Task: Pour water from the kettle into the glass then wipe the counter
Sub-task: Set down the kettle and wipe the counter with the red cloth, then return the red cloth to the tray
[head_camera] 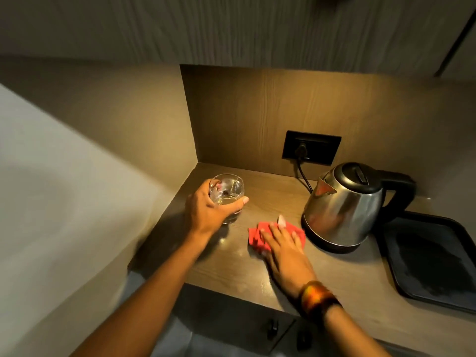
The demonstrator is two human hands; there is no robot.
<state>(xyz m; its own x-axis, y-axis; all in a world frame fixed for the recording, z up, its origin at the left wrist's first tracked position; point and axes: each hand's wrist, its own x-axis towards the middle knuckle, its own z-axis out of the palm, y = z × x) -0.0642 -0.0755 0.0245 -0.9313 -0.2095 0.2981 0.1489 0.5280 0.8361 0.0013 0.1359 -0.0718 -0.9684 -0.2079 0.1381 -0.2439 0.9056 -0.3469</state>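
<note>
A clear glass (226, 190) with water in it is at the back left of the wooden counter (231, 266); my left hand (208, 212) is wrapped around it, and I cannot tell whether it rests on the counter or is slightly raised. A steel kettle (342, 210) with a black lid and handle stands on its base at the right, lid shut. My right hand (286, 251) lies flat, fingers spread, pressing a red cloth (257, 238) onto the counter just left of the kettle. The hand covers most of the cloth.
A black tray (432, 256) lies at the far right of the counter. The kettle's cord runs to a black wall socket (311, 150) on the back panel. A wall closes the counter's left side, and cabinet handles (273, 328) show below the front edge.
</note>
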